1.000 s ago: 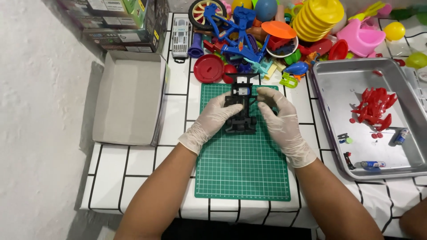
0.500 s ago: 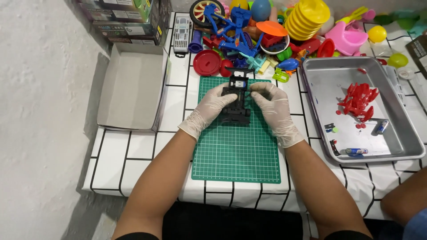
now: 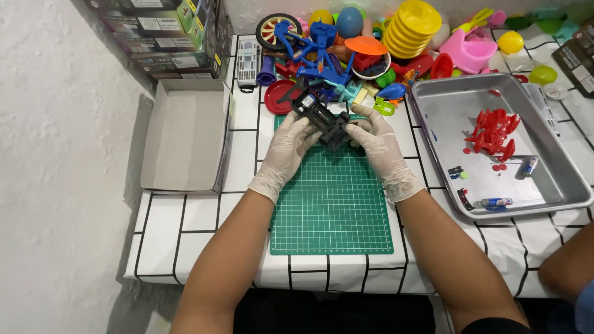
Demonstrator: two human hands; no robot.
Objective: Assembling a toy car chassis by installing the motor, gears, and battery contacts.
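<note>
Both gloved hands, left hand (image 3: 286, 143) and right hand (image 3: 376, 141), clamped on small black plastic toy chassis (image 3: 322, 116) lifted above green cutting mat (image 3: 331, 204); red plastic parts (image 3: 493, 132) already loose in steel tray (image 3: 560, 185) right of hands, disassembly apparently unfinished.

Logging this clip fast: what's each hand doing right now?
Left hand: closed on the black toy, holding its left side.
Right hand: closed on the same black toy, holding its right end above the green mat.
</note>
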